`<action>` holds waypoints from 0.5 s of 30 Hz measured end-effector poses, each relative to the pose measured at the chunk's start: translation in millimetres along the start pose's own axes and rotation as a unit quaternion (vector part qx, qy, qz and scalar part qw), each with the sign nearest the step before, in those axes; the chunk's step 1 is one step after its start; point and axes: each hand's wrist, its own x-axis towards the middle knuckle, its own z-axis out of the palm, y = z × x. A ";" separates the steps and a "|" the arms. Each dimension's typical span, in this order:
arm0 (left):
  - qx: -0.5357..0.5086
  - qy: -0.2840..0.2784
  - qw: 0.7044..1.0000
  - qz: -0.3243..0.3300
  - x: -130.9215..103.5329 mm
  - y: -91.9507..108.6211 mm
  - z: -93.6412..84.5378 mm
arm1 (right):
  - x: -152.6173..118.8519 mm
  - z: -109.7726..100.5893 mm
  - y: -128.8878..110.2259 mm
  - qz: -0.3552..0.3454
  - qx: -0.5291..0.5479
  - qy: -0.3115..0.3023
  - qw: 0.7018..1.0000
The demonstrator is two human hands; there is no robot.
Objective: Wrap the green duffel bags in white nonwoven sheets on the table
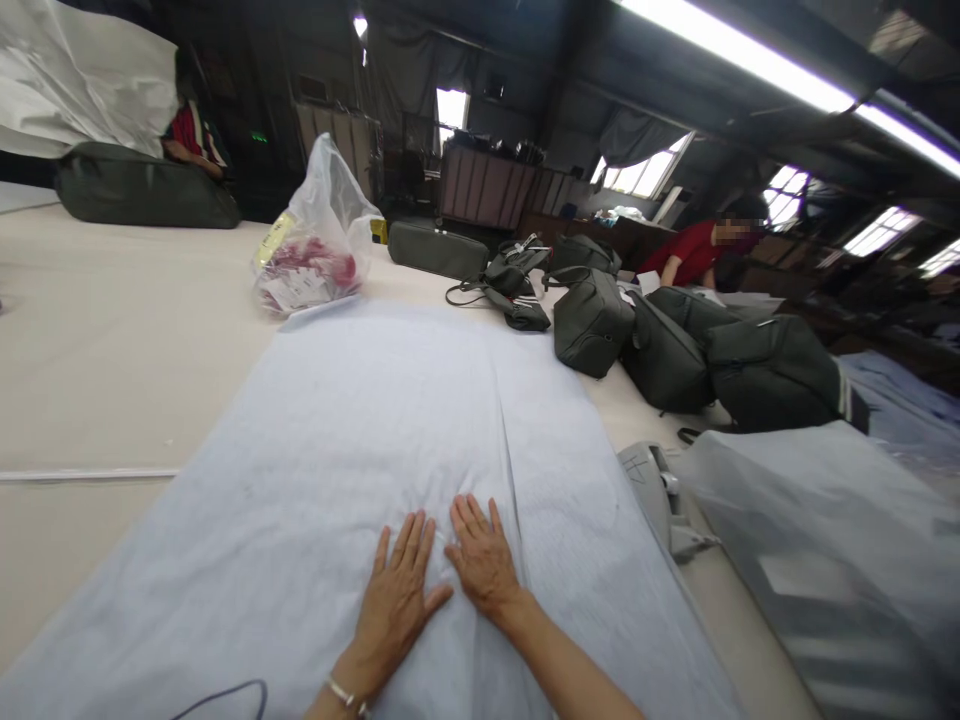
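A large sheet of pale blue-white material [375,400] lies spread over the table, with a long fold running down its right half. My left hand [396,600] rests flat on the sheet, fingers spread, a bracelet at its wrist. Just to its right, my right hand [484,560] also lies flat on the material near the fold, its fingers stretched out. Small wrinkles show around both sets of fingertips. Neither hand holds anything. A dark cord [225,690] curves over the sheet at the lower left.
A clear plastic bag [311,260] with red items stands beyond the sheet. Dark bags [592,320] line the back right. A grey tape dispenser-like device [656,495] and a plastic-wrapped bundle [825,550] lie right. People [686,255] are in the background.
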 end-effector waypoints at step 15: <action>-0.342 -0.121 0.896 -0.256 34.0 -31.0 -23.7 | 14.4 -17.0 -40.4 0.071 0.045 -0.042 0.996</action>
